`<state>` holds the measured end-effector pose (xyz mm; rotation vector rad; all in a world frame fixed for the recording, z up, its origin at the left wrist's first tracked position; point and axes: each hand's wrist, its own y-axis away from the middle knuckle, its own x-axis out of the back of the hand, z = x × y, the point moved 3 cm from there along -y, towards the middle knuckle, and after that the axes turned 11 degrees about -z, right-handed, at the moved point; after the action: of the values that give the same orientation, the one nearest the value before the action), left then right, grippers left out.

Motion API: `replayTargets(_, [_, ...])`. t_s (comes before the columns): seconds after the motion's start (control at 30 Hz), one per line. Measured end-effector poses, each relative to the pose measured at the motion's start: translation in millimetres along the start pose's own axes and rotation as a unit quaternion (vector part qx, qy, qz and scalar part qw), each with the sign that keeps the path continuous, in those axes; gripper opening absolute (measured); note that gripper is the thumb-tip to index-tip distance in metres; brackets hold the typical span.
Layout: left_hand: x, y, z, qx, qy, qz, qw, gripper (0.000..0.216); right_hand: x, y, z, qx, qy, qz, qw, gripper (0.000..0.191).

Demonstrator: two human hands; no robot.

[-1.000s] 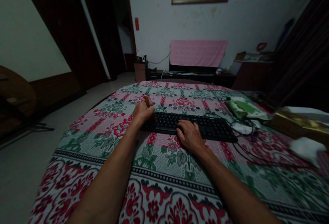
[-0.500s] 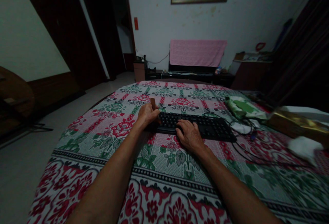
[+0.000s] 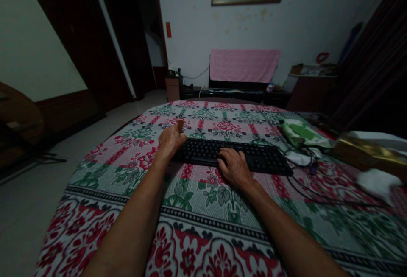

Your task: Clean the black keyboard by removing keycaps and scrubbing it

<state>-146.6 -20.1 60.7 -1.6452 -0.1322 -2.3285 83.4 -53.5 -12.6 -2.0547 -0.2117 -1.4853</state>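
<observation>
A black keyboard [image 3: 260,158] lies across a table covered with a red and green floral cloth [image 3: 203,213]. My left hand [image 3: 169,141] is at the keyboard's left end, closed into a loose fist with a thumb-like brown tip sticking up; what it holds is hidden. My right hand [image 3: 233,167] rests on the keyboard's near edge around its middle. Its fingers curl down onto the keys and hold the keyboard in place.
The keyboard's black cable [image 3: 302,183] loops over the cloth to the right. A green and white packet [image 3: 300,132], a gold box [image 3: 365,152] and a white object [image 3: 378,183] lie at the right. A pink-draped screen [image 3: 244,65] stands against the far wall.
My left hand went right along the keyboard's left end, then came back left to the corner. My right hand and the keyboard stayed put.
</observation>
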Motion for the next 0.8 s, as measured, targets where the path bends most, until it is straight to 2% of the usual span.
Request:
replayTargets(0.2, [-21.3,-7.0,16.8,-0.084,0.154,-0.063,0.982,0.028,0.2,-0.4,-0.1,0.001,0.002,0.004,1.000,0.020])
replayTargets(0.3, [-29.2,-8.6,19.4,-0.109,0.183,-0.078,0.974,0.027,0.5,-0.3,-0.2,0.004,0.001,0.005,1.000,0.020])
replayTargets(0.5, [-14.5,-4.8,8.1,-0.056,0.077,-0.046,0.994,0.028,0.7,0.2,0.5,0.004,-0.001,0.006,1.000,0.020])
replayTargets(0.63, [-3.5,4.1,8.8,-0.026,0.000,-0.014,1.000,0.032,-0.1,-0.1,0.8,0.002,0.000,0.005,1.000,0.019])
replayTargets(0.73, [-1.6,6.4,12.5,-0.019,-0.011,0.002,1.000,0.033,-0.5,-0.3,0.9,0.002,0.000,0.004,1.000,0.019])
replayTargets(0.8, [-4.4,4.7,15.9,-0.036,0.025,-0.004,0.999,0.032,-0.3,-0.2,1.0,0.002,-0.001,0.003,1.000,0.020])
